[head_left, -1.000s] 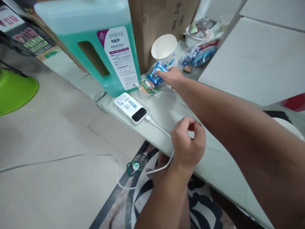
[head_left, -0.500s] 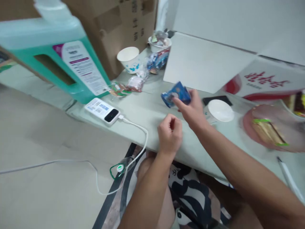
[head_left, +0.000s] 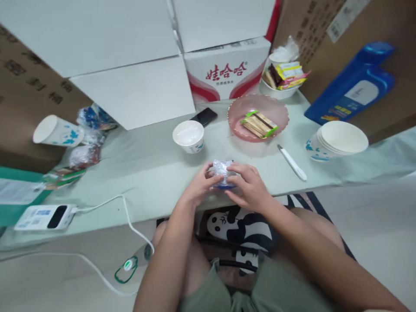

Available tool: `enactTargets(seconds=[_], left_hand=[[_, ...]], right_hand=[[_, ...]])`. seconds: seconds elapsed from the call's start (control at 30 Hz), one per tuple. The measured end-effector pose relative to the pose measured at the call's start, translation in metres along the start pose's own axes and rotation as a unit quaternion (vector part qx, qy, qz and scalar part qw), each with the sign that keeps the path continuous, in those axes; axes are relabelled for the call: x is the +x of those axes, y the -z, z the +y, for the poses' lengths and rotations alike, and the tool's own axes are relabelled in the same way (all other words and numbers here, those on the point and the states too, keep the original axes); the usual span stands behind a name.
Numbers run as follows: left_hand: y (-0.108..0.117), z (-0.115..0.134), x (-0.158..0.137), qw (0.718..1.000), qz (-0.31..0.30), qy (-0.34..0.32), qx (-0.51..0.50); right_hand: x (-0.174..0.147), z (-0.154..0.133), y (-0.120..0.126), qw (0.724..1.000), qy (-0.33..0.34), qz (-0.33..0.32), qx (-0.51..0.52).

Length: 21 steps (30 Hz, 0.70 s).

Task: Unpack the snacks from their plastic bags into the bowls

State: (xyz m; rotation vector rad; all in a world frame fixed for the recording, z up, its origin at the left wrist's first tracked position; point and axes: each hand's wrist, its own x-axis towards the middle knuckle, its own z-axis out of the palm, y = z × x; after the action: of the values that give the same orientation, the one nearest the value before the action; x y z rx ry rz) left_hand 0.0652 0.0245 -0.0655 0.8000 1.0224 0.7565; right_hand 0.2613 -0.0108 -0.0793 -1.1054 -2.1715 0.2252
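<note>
A crinkled snack wrapper, silvery on top with blue along its lower edge, is held at the table's front edge. My left hand pinches its left side between thumb and fingers. From the right, my right hand has its fingertips on the wrapper, fingers bent. Whether anything is inside the wrapper, I cannot tell. Just beyond my hands stands a paper cup with something pale and translucent in it. Behind it to the right, a pink scalloped bowl holds wrapped wafer sticks.
A dark phone lies behind the cup. To the right are a white-handled knife or peeler, stacked paper cups and a blue bottle. At left, a white device trails a cable. Cartons line the back.
The view has swung to the right. My right hand has brought the blue wrapper back toward me, and my left hand, earlier a loose fist, now grips it too. Its silvery side now shows.
</note>
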Motion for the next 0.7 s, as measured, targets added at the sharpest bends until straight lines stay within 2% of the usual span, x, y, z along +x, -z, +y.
enactTargets(seconds=[0.07,0.1,0.17,0.23,0.3,0.4,0.53,0.63,0.7], left_hand=[[-0.013,0.000,0.015,0.999,0.026,-0.037,0.025],[-0.017,0.000,0.023,0.997,0.038,-0.057,0.032],[-0.022,0.001,0.038,0.993,0.055,-0.091,0.048],[-0.021,0.002,0.050,0.989,0.063,-0.110,0.071],[-0.016,0.002,0.058,0.986,0.067,-0.119,0.092],[-0.009,0.000,0.062,0.985,0.059,-0.129,0.102],[-0.005,0.000,0.062,0.982,0.068,-0.151,0.095],[-0.005,0.000,0.062,0.975,0.079,-0.187,0.093],[-0.006,0.000,0.062,0.973,0.063,-0.199,0.101]], right_hand=[[-0.004,0.016,0.019,0.997,-0.056,0.050,-0.003],[-0.006,0.027,0.029,0.990,-0.112,0.082,-0.014],[-0.010,0.050,0.046,0.959,-0.249,0.125,-0.061],[-0.017,0.072,0.060,0.919,-0.357,0.103,-0.128],[-0.026,0.089,0.068,0.889,-0.413,0.040,-0.192],[-0.038,0.102,0.075,0.869,-0.426,-0.040,-0.251],[-0.040,0.102,0.083,0.866,-0.436,-0.038,-0.242],[-0.030,0.090,0.082,0.887,-0.446,0.019,-0.118],[-0.022,0.077,0.074,0.911,-0.408,0.049,0.026]])
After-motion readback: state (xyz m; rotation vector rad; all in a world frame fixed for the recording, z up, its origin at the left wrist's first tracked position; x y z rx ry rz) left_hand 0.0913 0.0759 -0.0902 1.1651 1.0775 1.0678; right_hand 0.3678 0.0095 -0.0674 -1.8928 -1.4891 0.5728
